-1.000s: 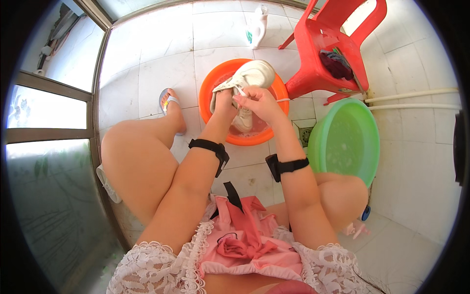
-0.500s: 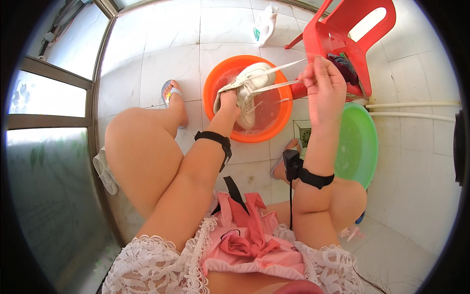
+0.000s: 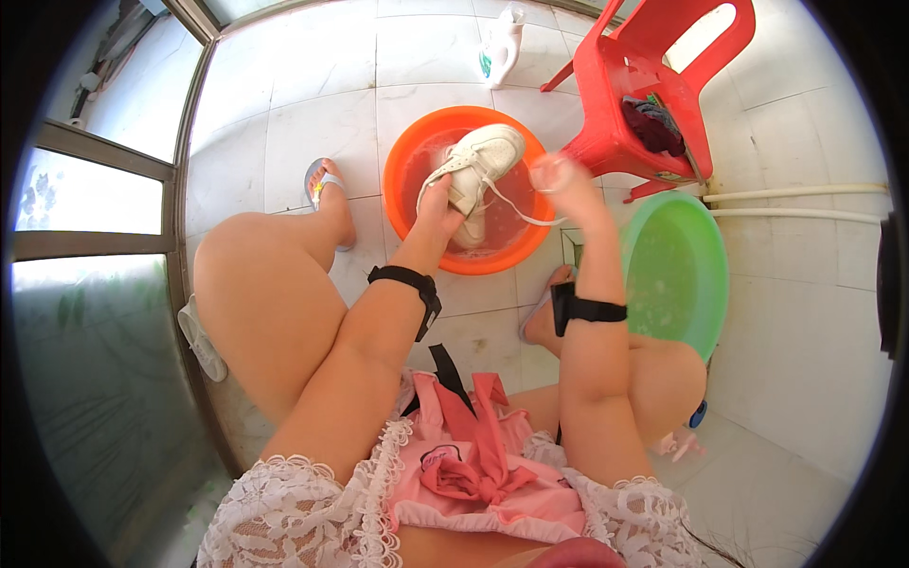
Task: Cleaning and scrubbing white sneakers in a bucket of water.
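My left hand (image 3: pixel 439 204) is closed round the heel end of a white lace-up shoe (image 3: pixel 490 151), held tilted over an orange basin (image 3: pixel 402 133). A second white shoe (image 3: pixel 472 230) lies in the basin's water, partly hidden beneath the first. My right hand (image 3: pixel 566 185) is just past the basin's right rim, its fingers smeared by motion. A loose white shoelace (image 3: pixel 516 210) trails from the held shoe over the rim, ending below my right hand. Whether those fingers hold any lace cannot be made out.
A green basin (image 3: pixel 721 275) with water stands by my right knee. Beyond it is a red plastic chair (image 3: pixel 606 123) with dark cloth (image 3: pixel 653 128) on its seat. A white bottle (image 3: pixel 504 47) stands on the tiles past the orange basin. A framed glass door (image 3: pixel 90 360) runs along the left.
My right hand has dropped down and left toward the basin. The laces it was pulling taut now hang slack. My left hand still grips the shoe, its toe shifted slightly.
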Available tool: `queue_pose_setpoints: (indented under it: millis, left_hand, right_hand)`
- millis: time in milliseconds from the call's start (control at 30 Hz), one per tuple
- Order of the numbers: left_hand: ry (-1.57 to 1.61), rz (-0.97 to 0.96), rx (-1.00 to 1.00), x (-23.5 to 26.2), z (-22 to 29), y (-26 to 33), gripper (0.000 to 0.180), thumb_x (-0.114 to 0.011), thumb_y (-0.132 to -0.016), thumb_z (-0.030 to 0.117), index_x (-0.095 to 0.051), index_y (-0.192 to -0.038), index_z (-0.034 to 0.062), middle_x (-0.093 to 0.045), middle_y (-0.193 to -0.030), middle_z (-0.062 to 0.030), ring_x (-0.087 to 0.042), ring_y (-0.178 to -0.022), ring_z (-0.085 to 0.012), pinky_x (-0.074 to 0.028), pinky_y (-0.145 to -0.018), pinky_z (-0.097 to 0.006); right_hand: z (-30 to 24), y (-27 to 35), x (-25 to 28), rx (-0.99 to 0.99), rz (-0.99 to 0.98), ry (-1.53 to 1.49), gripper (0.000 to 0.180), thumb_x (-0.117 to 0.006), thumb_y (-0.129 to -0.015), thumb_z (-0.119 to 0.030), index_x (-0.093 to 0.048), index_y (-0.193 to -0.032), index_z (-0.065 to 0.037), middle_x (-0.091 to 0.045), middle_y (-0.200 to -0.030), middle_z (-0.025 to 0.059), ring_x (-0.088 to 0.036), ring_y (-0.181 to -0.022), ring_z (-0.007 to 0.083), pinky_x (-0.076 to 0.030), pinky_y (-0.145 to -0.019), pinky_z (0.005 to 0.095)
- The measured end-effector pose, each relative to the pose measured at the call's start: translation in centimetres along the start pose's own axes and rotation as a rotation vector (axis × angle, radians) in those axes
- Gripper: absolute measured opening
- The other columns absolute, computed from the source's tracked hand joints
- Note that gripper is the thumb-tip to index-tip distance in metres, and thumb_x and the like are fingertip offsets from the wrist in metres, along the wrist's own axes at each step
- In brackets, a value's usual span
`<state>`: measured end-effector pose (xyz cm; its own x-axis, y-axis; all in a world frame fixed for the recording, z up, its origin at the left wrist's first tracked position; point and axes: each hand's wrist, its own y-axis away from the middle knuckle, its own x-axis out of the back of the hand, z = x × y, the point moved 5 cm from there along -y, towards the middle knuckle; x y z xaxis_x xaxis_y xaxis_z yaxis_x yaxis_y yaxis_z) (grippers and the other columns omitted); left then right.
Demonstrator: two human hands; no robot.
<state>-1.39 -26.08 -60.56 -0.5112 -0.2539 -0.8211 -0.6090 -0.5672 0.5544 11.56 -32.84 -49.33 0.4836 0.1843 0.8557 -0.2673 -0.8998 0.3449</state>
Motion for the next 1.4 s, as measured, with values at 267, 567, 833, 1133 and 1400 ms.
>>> queue_pose_setpoints:
  millis: [267,567,833,1133,1400]
  left_hand:
    - [-0.035,-0.191,0.013,-4.8,1.1,3.1,0.045,-0.038,-0.092,0.034,-0.038,-0.126,0.0031,-0.047,-0.123,-0.0133,-0.044,-0.115,-0.0290,-0.038,-0.093,-0.045]
    - [-0.119,-0.194,0.071,-3.6,-0.4,1.8,0.042,-0.042,-0.092,0.035,-0.044,-0.120,0.0046,-0.052,-0.115,-0.0089,-0.053,-0.103,-0.0221,-0.045,-0.084,-0.035]
    - [-0.209,-0.041,-0.117,-4.0,0.5,1.8,0.037,-0.047,-0.090,0.029,-0.046,-0.114,0.0009,-0.054,-0.109,-0.0110,-0.056,-0.096,-0.0221,-0.049,-0.076,-0.035]
    - [-0.110,0.006,-0.169,-1.5,2.2,-0.7,0.041,-0.045,-0.091,0.030,-0.042,-0.117,-0.0009,-0.054,-0.108,-0.0139,-0.058,-0.092,-0.0255,-0.052,-0.073,-0.040]
    - [-0.103,-0.025,-0.198,-2.1,2.7,-1.4,0.043,-0.044,-0.091,0.032,-0.041,-0.118,-0.0013,-0.053,-0.111,-0.0138,-0.057,-0.095,-0.0255,-0.051,-0.075,-0.041]
  right_hand:
    - [-3.5,-0.9,-1.2,0.112,0.317,-0.085,0.021,-0.061,-0.075,-0.019,-0.060,-0.094,-0.009,-0.057,-0.097,0.0089,-0.056,-0.088,0.0276,-0.045,-0.076,0.0376]
    - [-2.9,-2.4,-1.1,0.038,0.338,-0.129,0.024,-0.066,-0.067,-0.026,-0.056,-0.068,-0.004,-0.057,-0.076,0.0097,-0.055,-0.069,0.0246,-0.042,-0.063,0.0337]
    - [-5.5,1.4,2.1,-0.010,-0.267,-0.540,0.036,-0.058,-0.082,-0.030,-0.055,-0.060,-0.002,-0.051,-0.051,0.0003,-0.046,-0.047,0.0087,-0.036,-0.047,0.0241]
    - [-7.2,7.4,11.2,-0.152,0.025,-0.173,0.030,-0.059,-0.078,-0.030,-0.057,-0.066,-0.002,-0.050,-0.053,0.0035,-0.047,-0.049,0.0117,-0.037,-0.049,0.0260]
    - [-8.3,9.0,13.6,-0.009,0.350,-0.295,0.026,-0.063,-0.077,-0.021,-0.053,-0.067,0.000,-0.043,-0.053,0.0054,-0.037,-0.050,0.0125,-0.033,-0.048,0.0267]
